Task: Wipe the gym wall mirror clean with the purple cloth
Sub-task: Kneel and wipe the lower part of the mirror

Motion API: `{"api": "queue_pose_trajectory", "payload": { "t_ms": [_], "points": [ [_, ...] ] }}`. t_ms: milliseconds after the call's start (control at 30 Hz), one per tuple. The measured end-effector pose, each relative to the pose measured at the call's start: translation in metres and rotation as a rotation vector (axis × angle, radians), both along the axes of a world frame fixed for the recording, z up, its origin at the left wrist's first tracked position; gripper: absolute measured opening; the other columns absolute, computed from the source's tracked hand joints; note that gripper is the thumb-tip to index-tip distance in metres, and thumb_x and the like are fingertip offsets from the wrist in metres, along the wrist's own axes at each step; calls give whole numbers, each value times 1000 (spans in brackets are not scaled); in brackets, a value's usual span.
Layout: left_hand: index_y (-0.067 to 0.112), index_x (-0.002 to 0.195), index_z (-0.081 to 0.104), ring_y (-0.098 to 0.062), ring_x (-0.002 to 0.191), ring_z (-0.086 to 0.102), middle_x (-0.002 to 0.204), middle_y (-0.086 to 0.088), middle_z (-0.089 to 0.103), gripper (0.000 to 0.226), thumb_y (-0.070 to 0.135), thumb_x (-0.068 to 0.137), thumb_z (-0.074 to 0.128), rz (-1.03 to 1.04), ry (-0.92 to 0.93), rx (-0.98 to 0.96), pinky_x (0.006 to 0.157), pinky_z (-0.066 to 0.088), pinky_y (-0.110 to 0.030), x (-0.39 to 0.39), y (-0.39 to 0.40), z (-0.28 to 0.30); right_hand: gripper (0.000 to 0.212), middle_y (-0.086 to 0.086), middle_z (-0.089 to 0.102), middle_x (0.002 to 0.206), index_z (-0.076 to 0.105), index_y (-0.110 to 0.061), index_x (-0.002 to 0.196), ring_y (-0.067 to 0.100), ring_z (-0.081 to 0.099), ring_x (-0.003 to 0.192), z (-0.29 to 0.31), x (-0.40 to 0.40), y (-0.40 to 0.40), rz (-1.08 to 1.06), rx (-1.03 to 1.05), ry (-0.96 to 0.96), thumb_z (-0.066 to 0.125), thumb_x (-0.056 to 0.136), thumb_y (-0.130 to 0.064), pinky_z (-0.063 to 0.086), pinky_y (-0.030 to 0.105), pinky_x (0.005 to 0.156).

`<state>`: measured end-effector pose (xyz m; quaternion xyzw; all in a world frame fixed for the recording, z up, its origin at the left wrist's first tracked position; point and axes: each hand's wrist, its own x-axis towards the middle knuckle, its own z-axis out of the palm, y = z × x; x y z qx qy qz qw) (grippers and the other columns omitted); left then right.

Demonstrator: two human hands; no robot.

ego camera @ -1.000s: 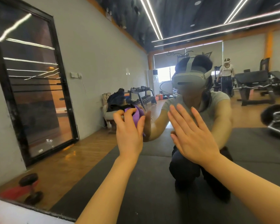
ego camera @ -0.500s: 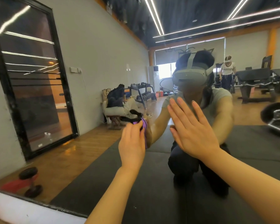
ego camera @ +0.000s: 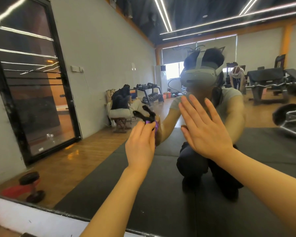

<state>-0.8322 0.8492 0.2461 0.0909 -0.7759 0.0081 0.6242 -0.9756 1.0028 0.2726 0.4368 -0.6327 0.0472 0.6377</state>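
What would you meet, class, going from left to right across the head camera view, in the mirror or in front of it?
Black-framed door → red dumbbell → stool → left hand holding the purple cloth → right hand flat on the wall mirror → barbell plate.

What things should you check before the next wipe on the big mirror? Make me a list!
1. Purple cloth in the left hand: ok, gripped.
2. Cloth against the mirror: ok, it meets its own reflection.
3. Right hand steady: ok, flat on the glass, fingers straight.
4. Cloth spread wide: not ok, bunched, mostly hidden behind the hand.
5. Smudges left on the glass: cannot tell.
6. Mirror's bottom frame within reach: ok, just below the arms.
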Motion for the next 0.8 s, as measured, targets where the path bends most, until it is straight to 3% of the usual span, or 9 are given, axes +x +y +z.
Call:
{"api": "queue_pose_trajectory", "payload": {
  "t_ms": [100, 233, 333, 467, 567, 633, 700, 800],
  "points": [
    [6, 104, 71, -26, 76, 61, 89, -11, 62, 28, 22, 94, 50, 28, 28, -4, 51, 47, -35, -7, 1, 17, 62, 19, 15, 165, 16, -1, 158, 32, 12, 154, 1, 0, 0, -7, 2, 1, 24, 107, -36, 12, 52, 124],
    [6, 105, 71, -26, 79, 62, 93, -10, 63, 29, 24, 96, 49, 12, 17, 7, 52, 49, -34, -7, -1, -9, 62, 19, 15, 165, 17, -1, 158, 32, 11, 154, 1, 0, 1, -3, 6, -1, 27, 107, -36, 12, 53, 124],
    [6, 103, 70, -24, 77, 61, 92, -8, 61, 31, 25, 95, 47, -35, -9, 89, 50, 51, -41, -2, 1, -24, 62, 19, 15, 165, 17, -1, 158, 32, 10, 154, 1, 0, 0, -8, 2, 7, 27, 107, -36, 12, 53, 124],
    [6, 104, 71, -26, 77, 59, 91, -10, 61, 31, 26, 95, 48, -101, 58, 92, 54, 51, -43, -6, 6, 15, 61, 19, 16, 165, 18, -1, 157, 32, 11, 154, 1, 1, 1, -14, -5, 16, 23, 108, -36, 10, 51, 124],
    [10, 107, 73, -33, 90, 58, 106, -15, 62, 30, 27, 94, 52, -36, 198, 74, 70, 48, -41, -16, 2, 52, 61, 19, 17, 164, 20, -1, 157, 32, 12, 154, 2, 1, 1, -2, -10, 17, 25, 107, -35, 10, 51, 124],
    [20, 115, 68, -36, 106, 52, 125, -13, 54, 28, 29, 94, 52, 40, 252, 60, 82, 37, -41, -22, -1, 53, 61, 19, 17, 164, 21, -1, 157, 32, 13, 153, 2, 1, 1, -3, -12, 23, 27, 106, -35, 10, 51, 124],
    [29, 130, 54, -31, 122, 41, 138, -6, 39, 33, 30, 98, 47, 84, 214, 16, 93, 31, -45, -26, -5, 36, 62, 18, 16, 164, 19, -1, 157, 32, 12, 154, 1, 1, 0, -4, -6, 21, 28, 106, -36, 10, 51, 124],
    [19, 140, 46, -27, 137, 33, 147, -9, 32, 40, 25, 102, 39, 121, 134, -13, 109, 26, -51, -30, -9, 7, 63, 18, 16, 165, 18, -2, 158, 32, 13, 153, 1, 0, -1, 2, -8, 18, 30, 106, -36, 12, 52, 124]
  ]
}}
